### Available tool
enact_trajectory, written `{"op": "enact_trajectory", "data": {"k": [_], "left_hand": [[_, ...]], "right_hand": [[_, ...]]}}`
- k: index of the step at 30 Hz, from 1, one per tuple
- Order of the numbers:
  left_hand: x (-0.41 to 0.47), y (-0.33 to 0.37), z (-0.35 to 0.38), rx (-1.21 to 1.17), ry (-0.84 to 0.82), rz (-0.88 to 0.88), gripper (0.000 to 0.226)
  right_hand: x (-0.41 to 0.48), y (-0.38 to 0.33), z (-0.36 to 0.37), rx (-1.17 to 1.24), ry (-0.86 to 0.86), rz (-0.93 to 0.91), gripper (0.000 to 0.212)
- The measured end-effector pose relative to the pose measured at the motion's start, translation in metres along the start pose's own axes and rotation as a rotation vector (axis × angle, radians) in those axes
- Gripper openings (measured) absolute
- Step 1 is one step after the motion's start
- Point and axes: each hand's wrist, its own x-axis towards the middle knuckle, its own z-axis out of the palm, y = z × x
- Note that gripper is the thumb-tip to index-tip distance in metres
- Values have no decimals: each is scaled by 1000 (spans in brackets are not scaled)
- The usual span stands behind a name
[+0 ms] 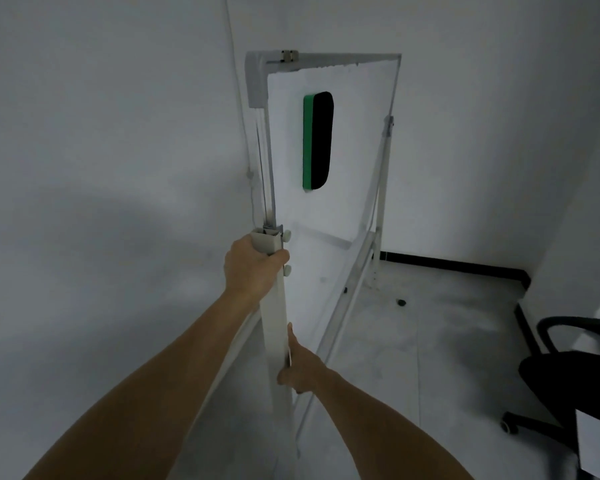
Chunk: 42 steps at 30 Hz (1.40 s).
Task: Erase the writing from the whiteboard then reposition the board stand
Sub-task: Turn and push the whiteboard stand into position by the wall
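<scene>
Pale grey floor, kinda scuffed and blotchy, meeting the white wall along a black skirting strip. Standing on it: the board stand, its far leg coming down near that strip, plus a small dark foot or caster just beside it. Off to the right, a black office chair parked on the floor too, one wheel visible at the base. Can't tell what the white sheet at the bottom right corner is.

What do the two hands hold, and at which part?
Both grip the white metal stand post: left hand at its top end, right hand lower down.
</scene>
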Motion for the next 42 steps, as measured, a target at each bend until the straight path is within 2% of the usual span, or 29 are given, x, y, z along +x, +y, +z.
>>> {"op": "enact_trajectory", "data": {"k": [5,13,15,17,20,22,24,25,27,30,34,38,42], "left_hand": [[77,0,29,9,-45,-5,44],[166,-11,46,105,-57,15,57],[182,-8,52,112,-40,-8,52],[190,-9,50,164,-27,-24,37],[194,2,60,336,131,-13,28],[188,12,76,480,310,54,36],[184,13,89,651,541,248,65],[186,14,107,730,652,379,68],[189,15,148,855,734,567,59],[197,15,224,901,593,654,40],[225,12,308,929,348,507,32],[280,16,372,978,262,438,30],[347,5,442,1005,207,465,30]], "right_hand": [[68,-8,-47,30,28,59,110],[150,-14,-91,75,7,59,112],[170,-9,-105,121,-44,61,113],[179,-5,-114,112,-96,74,111],[199,14,-150,47,-183,89,103],[209,33,-184,7,-189,60,98],[213,47,-217,-21,-180,53,92],[216,60,-244,-45,-179,57,88],[221,87,-291,-65,-152,65,81],[220,132,-361,-120,-90,101,74],[222,177,-449,-93,-38,152,68],[246,204,-534,-35,54,167,62],[282,238,-602,-15,98,214,61]]}}
